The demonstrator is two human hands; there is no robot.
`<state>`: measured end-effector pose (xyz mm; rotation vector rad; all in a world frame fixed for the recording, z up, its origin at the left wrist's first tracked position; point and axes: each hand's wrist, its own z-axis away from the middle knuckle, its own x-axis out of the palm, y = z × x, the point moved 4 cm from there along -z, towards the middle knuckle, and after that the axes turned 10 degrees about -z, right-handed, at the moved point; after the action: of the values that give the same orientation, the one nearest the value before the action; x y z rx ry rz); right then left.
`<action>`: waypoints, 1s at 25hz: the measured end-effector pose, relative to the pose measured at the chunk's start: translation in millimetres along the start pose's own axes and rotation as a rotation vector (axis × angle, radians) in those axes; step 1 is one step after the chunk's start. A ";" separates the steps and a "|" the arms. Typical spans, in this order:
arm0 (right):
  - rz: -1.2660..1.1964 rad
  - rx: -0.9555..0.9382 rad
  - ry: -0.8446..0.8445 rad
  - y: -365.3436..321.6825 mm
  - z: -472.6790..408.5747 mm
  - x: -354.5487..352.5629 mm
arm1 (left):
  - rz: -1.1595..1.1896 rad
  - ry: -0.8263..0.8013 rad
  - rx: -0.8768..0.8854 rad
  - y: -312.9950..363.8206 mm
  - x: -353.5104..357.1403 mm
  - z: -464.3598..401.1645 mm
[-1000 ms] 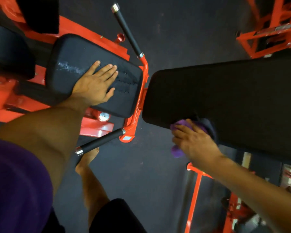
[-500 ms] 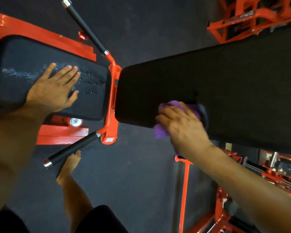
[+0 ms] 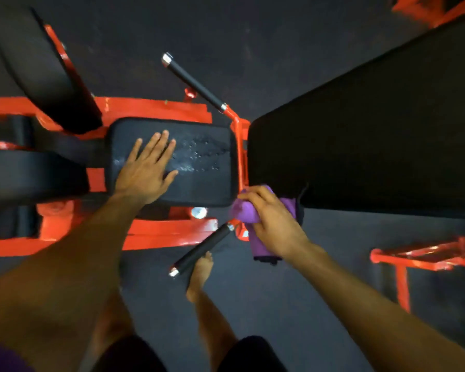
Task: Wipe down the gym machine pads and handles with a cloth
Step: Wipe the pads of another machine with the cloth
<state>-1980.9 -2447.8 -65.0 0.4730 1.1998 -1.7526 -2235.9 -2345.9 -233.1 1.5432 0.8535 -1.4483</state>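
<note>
A purple cloth (image 3: pixel 243 210) is bunched in my right hand (image 3: pixel 273 220), which grips it at the near left corner of the long black back pad (image 3: pixel 373 135). Part of the cloth hangs below the hand. My left hand (image 3: pixel 145 170) rests flat, fingers straight, on the smaller black seat pad (image 3: pixel 204 178), whose surface shows wet streaks. Two black grip handles stick out from the orange frame between the pads: the far handle (image 3: pixel 192 83) and the near handle (image 3: pixel 203 249).
The orange machine frame (image 3: pixel 156 232) runs left under the seat pad, with more black pads (image 3: pixel 38 173) at far left. Another orange frame (image 3: pixel 424 257) stands at right. My bare foot (image 3: pixel 200 275) stands on the dark floor under the near handle.
My right hand has slid the cloth left along the back pad's near edge to its corner. The view has swung, so the seat pad sits nearer the middle. My left hand stays flat on it.
</note>
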 end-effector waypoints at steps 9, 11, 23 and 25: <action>-0.540 0.194 0.540 61.0 -135.4 82.0 | -0.182 -0.004 -0.141 -25.2 -1.9 -28.7; -0.532 0.221 0.628 65.6 -187.6 66.0 | -0.193 0.023 -0.135 -26.2 -0.6 -26.6; -0.554 0.276 0.394 92.7 -103.2 113.0 | -0.198 -0.041 -0.141 -25.4 -1.7 -30.6; -0.565 0.305 0.427 90.0 -101.4 114.7 | -0.183 -0.036 -0.137 -25.0 -0.6 -30.5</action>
<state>-1979.2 -2421.7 -240.7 0.7715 1.4641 -2.4232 -2245.5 -2307.7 -235.9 1.3624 1.0723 -1.5089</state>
